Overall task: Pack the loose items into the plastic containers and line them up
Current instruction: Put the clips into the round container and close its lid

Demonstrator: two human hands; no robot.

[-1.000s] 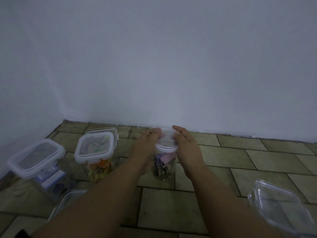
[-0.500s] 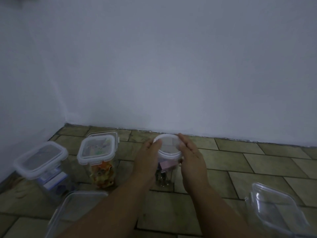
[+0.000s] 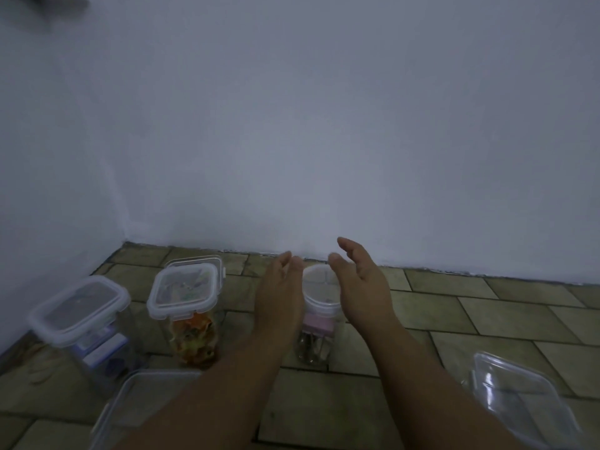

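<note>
Grip released: half a second ago both hands were closed on the white lid of the small round clear plastic jar (image 3: 319, 306); now the lid is left seated and the hands have been drawn slightly off it. The jar is judged capped and parked, so this container's step looks done. It stands upright on the tan tiled floor (image 3: 487, 323), far centre near the white wall (image 3: 324, 141), with pink and dark items visible inside. The left hand (image 3: 281, 293) is held edge-on just left of the jar, fingers straight and together, pointing away toward the wall; contact with the jar wall cannot be told. The right hand (image 3: 358, 285) is held just right of the lid, palm turned inward, fingers loosely spread and slightly curled, nothing held. Both forearms are extended forward from the near edge. To the left, a square clear lidded container with orange contents (image 3: 190, 306) and, further left, a square clear lidded container with blue-white contents (image 3: 81, 323) stand roughly in line with the jar. Not yet dealt with: an open clear container (image 3: 136, 404) at near left and a clear plastic lid or tub (image 3: 519, 401) at near right, too blurred to tell which. Packing is judged mostly complete, with these two pieces probably next.
</note>
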